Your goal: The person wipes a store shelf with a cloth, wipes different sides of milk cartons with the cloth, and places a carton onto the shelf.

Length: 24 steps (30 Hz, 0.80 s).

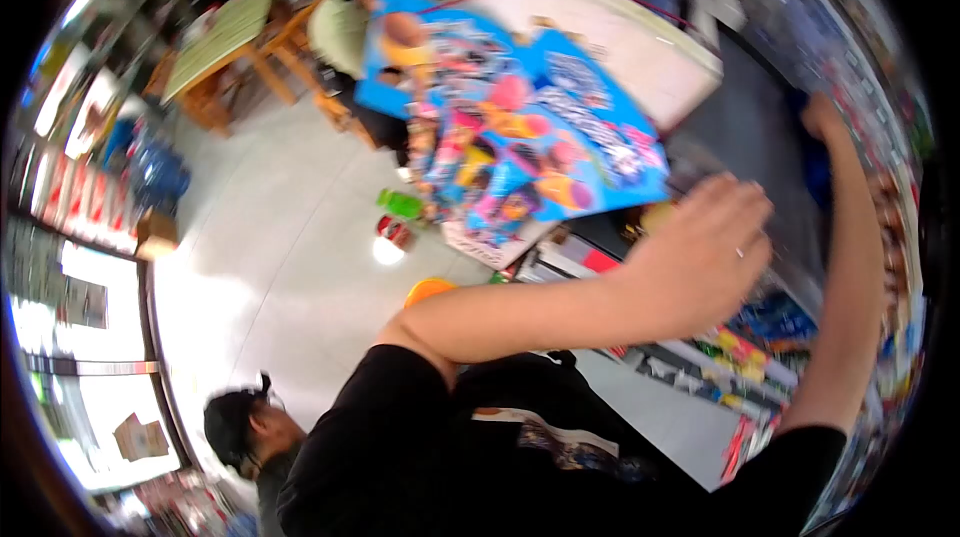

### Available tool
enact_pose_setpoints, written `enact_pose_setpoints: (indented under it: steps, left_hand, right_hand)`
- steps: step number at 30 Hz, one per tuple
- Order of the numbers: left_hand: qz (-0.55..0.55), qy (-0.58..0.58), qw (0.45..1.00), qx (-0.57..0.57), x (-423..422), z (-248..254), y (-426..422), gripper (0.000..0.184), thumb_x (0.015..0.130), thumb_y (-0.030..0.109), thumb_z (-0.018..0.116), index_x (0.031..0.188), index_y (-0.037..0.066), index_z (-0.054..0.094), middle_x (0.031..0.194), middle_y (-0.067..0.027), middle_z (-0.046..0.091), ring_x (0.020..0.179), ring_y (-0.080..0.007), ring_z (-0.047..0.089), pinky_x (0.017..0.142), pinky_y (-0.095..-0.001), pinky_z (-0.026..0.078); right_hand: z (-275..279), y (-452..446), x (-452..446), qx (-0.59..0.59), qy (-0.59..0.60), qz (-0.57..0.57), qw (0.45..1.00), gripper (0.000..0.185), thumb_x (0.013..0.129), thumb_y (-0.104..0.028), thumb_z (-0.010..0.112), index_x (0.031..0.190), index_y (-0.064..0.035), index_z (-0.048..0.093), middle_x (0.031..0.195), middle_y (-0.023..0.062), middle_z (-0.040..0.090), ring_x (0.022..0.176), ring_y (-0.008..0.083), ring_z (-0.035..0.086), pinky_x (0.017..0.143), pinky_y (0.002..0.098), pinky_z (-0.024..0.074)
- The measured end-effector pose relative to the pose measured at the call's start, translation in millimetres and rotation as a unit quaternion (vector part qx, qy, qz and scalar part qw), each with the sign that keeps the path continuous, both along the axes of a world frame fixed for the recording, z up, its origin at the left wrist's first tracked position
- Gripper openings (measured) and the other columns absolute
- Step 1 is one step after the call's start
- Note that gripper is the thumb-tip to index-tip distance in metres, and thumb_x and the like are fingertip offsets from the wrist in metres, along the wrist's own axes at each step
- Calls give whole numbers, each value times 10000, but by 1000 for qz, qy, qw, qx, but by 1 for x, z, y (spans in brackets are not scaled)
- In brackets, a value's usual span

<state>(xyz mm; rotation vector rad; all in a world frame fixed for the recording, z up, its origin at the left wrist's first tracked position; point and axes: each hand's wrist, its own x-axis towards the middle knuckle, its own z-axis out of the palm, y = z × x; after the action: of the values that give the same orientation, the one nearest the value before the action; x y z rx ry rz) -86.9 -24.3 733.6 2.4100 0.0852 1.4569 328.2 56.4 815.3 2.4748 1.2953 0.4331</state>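
My left hand (712, 249), with a ring on one finger, hangs over the dark counter (735, 142). Its fingers are loosely bent and slightly apart, and nothing shows in them. Beside it is the edge of a large blue sheet with pictures of ice creams (530, 122), which leans over a white chest (610, 22). At the far right my right hand (822, 119) is closed, blurred, on a dark blue thing (817, 172) too smeared to name.
Packets line shelves (740, 357) near my body and along the right edge. A seated person (340, 32) is beyond the sheet, near a wooden table (225, 32). Another person in a black cap (235, 427) is at lower left. Water bottles (160, 175) stand left.
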Motion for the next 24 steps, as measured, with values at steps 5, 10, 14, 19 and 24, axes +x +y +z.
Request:
enact_pose_setpoints:
  steps: [5, 10, 14, 19, 24]
  left_hand:
    - [28, -65, 997, 1, 19, -22, -6, 339, 682, 186, 618, 914, -62, 618, 1179, -272, 551, 1236, -422, 465, 1107, -558, 296]
    - [57, -101, 993, -11, 30, -25, -16, 303, 703, 207, 604, 843, -56, 653, 1172, -295, 558, 1247, -458, 457, 1126, -588, 252]
    - [63, -129, 989, -40, 36, -31, -32, 303, 717, 221, 596, 824, -55, 666, 1160, -304, 565, 1263, -478, 443, 1138, -609, 221]
    - [65, -116, 989, -57, 36, -30, -33, 287, 744, 216, 584, 841, -38, 675, 1177, -296, 576, 1256, -454, 463, 1155, -592, 225]
    - [38, -39, 998, -46, 7, -12, -18, 216, 795, 155, 584, 898, -28, 633, 1193, -273, 566, 1251, -424, 480, 1086, -576, 330]
  right_hand:
    - [-30, 51, -19, 130, 55, 184, 973, 495, 874, -191, 582, 1294, 56, 495, 1253, 296, 570, 1206, 417, 532, 1015, 445, 420]
    - [-10, 57, -84, 96, 199, 333, 917, 465, 912, -111, 558, 1341, 48, 479, 1293, 234, 577, 1231, 336, 539, 1047, 373, 397]
    - [11, -14, -87, 51, 227, 349, 908, 543, 902, -55, 580, 1414, 12, 412, 1419, 194, 472, 1322, 278, 452, 1091, 356, 354]
    - [46, -94, -92, -62, 280, 279, 917, 565, 892, -82, 624, 1415, -9, 422, 1423, 189, 462, 1298, 290, 472, 1090, 369, 359]
    - [22, -104, -189, 92, 143, 219, 961, 440, 909, -226, 647, 1269, 12, 568, 1289, 207, 586, 1215, 331, 548, 1053, 376, 400]
